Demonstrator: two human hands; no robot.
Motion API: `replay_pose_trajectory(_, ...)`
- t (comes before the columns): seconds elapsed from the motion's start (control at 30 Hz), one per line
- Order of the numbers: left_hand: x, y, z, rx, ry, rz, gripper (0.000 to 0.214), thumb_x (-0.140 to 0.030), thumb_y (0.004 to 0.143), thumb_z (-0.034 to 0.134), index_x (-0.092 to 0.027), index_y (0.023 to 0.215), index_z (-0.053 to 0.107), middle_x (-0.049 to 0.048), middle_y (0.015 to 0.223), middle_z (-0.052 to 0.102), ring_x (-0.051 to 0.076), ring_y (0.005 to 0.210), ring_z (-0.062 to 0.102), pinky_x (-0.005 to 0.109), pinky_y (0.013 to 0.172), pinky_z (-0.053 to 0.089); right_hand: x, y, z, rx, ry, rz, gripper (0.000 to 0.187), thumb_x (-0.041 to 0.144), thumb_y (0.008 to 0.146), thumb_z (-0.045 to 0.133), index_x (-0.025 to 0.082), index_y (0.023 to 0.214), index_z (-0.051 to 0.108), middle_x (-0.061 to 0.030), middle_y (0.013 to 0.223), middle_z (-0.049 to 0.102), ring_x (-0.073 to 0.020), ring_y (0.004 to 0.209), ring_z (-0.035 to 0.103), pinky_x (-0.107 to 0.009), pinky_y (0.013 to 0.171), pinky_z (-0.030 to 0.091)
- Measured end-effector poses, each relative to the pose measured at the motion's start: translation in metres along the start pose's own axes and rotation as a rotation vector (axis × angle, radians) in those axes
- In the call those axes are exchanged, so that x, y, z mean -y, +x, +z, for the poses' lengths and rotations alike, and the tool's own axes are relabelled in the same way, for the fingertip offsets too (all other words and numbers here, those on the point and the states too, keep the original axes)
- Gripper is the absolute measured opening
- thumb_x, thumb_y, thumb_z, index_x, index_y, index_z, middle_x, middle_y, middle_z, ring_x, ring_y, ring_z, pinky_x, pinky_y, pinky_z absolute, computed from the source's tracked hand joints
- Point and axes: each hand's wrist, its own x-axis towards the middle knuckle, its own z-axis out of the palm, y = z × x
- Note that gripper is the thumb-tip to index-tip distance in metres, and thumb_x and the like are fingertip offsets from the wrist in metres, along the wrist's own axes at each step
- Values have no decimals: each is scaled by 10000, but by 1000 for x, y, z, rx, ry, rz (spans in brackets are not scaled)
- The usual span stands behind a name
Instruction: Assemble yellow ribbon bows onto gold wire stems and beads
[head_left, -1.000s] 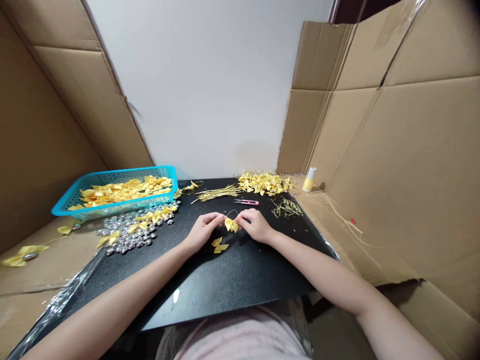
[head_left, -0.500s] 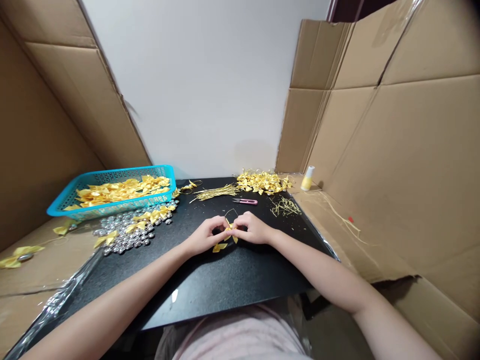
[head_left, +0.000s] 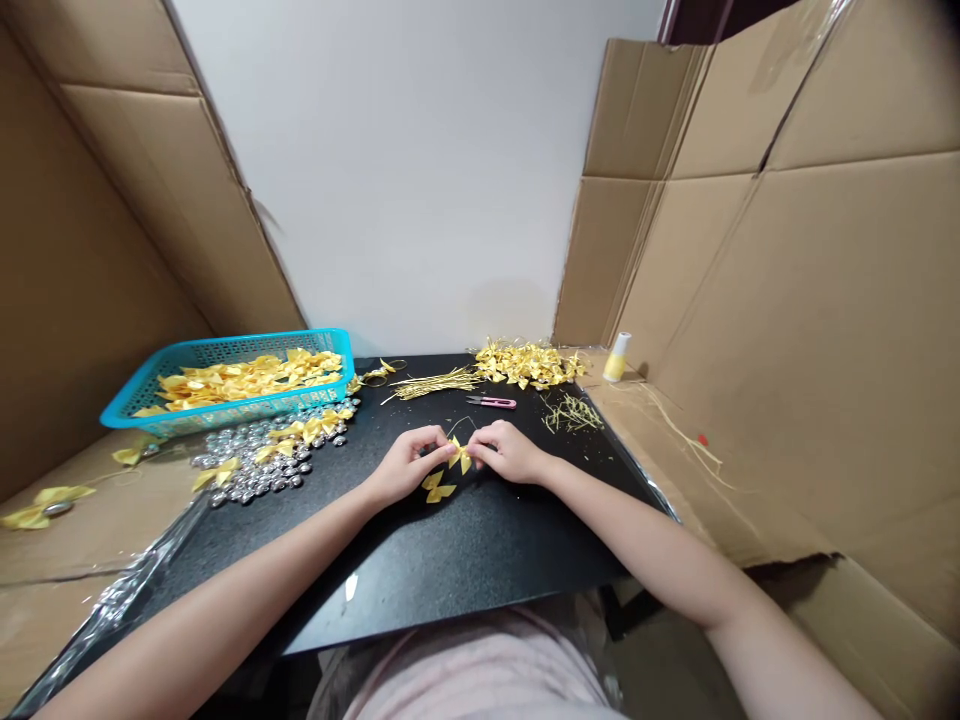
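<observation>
Between my two hands is a small yellow ribbon bow (head_left: 460, 456), with a thin cord looping up behind it. My left hand (head_left: 409, 463) pinches the bow's left side between thumb and finger. On the opposite side, my right hand (head_left: 508, 452) is closed on it as well. Just below, a second yellow bow (head_left: 437, 488) lies on the black tabletop (head_left: 450, 570). Beyond my hands rest pink thread snips (head_left: 491, 402) and a bundle of gold ties (head_left: 435, 384).
A turquoise basket (head_left: 225, 415) of yellow bows stands at the left, silver beads (head_left: 262, 465) in front of it. More bows (head_left: 525, 363) are heaped at the back. Cord scraps (head_left: 572, 412) and a yellow thread spool (head_left: 616, 358) lie right. Cardboard walls (head_left: 840, 330) flank the table.
My hands have drawn slightly apart, and the bow between them shows more fully. The bow lying below is less covered by my left hand.
</observation>
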Motion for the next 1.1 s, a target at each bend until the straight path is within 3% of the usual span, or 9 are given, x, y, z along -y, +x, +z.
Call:
replay_pose_trajectory(0.17, 1, -1, 1, -19, 56, 21, 340, -423, 861, 541, -151, 664, 592, 6, 674, 596, 137, 666, 527, 248, 651, 415, -1, -1, 1, -18, 18, 21, 244, 181, 881, 534, 149, 674, 661, 0, 610, 663, -108, 578, 579, -224, 682, 431)
replay_pose_trajectory(0.33, -3, -2, 5, -96, 146, 101, 315, -401, 862, 554, -157, 667, 595, 10, 676, 611, 134, 665, 538, 250, 669, 417, 2, -1, 3, -33, 133, 89, 152, 271, 825, 623, 135, 848, 687, -16, 707, 668, -127, 633, 563, -230, 639, 429)
replay_pose_trajectory(0.53, -6, -2, 8, -72, 58, 62, 327, -418, 853, 563, -156, 667, 622, 23, 696, 644, 148, 685, 571, 262, 690, 439, 4, 1, 9, -41, 252, 178, 231, 308, 815, 641, 143, 655, 621, -3, 642, 643, -123, 629, 564, -244, 671, 437)
replay_pose_trajectory(0.73, -8, -2, 10, -129, 21, 24, 341, -425, 845, 561, -155, 647, 622, 11, 664, 632, 135, 643, 551, 249, 652, 430, 6, 4, 7, -8, 289, 215, 207, 261, 801, 637, 143, 634, 606, 8, 614, 626, -113, 604, 552, -229, 639, 425)
replay_pose_trajectory(0.93, -10, -3, 10, -129, 83, 61, 336, -400, 869, 531, -159, 650, 613, 18, 684, 634, 142, 664, 561, 257, 672, 431, 7, 2, 5, 29, 228, 202, 218, 279, 812, 627, 137, 646, 628, 3, 623, 637, -112, 602, 546, -223, 622, 407)
replay_pose_trajectory(1.1, -10, -3, 10, -82, 194, 100, 301, -384, 888, 497, -167, 698, 583, 17, 698, 611, 146, 676, 544, 263, 673, 424, 3, 1, -1, 3, 57, 70, 241, 350, 840, 607, 144, 719, 642, 10, 629, 610, -99, 574, 500, -214, 594, 374)
